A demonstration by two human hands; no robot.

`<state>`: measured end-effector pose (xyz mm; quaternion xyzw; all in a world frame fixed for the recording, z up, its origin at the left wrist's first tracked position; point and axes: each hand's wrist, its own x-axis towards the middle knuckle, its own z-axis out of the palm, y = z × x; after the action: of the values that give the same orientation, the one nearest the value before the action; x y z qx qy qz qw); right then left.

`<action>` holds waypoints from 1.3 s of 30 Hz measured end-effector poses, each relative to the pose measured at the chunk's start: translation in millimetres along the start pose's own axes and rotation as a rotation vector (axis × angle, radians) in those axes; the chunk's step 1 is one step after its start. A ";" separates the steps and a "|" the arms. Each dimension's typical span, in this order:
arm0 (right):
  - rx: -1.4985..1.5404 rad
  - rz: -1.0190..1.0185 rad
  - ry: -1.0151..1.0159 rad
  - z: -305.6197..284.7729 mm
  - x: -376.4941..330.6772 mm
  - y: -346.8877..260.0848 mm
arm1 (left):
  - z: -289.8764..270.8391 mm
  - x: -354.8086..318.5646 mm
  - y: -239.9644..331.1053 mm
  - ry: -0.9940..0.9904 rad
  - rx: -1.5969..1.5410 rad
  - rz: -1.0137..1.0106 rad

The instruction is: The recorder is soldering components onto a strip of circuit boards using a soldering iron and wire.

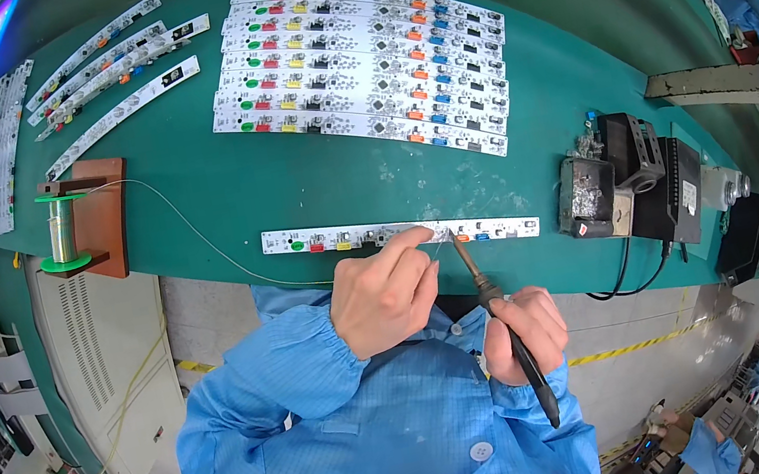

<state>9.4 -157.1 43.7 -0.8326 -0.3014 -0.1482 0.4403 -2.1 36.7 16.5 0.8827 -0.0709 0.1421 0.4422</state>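
A long white circuit board strip [319, 239] with coloured parts lies near the front edge of the green table [218, 184]. My left hand [384, 292] rests over its middle, fingers pinched on a thin solder wire [196, 234] that runs from a green spool [62, 230]. My right hand [524, 333] grips a black soldering iron [508, 331], its tip touching the board just right of my left fingertips. Both forearms wear blue sleeves.
Several white board strips [358, 58] lie in rows at the table's middle back, more curved strips [106, 67] at back left. A soldering station with a tip holder [633, 177] stands at the right edge. Another person in blue [750, 4] is at far right.
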 end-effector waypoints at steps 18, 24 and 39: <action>0.082 0.100 0.014 3.1 -3.3 -0.3 | -2.5 -0.7 -4.1 -0.024 -0.007 0.022; 0.054 0.059 0.026 4.1 -3.1 -1.2 | -1.5 -0.9 -4.6 -0.024 -0.006 0.030; 0.011 0.025 0.015 6.5 -3.1 -1.6 | 2.4 -0.5 -4.8 -0.002 0.017 0.018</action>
<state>5.9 -152.2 39.5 -0.8328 -0.2887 -0.1471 0.4488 -1.0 37.6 11.4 0.8860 -0.0781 0.1461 0.4332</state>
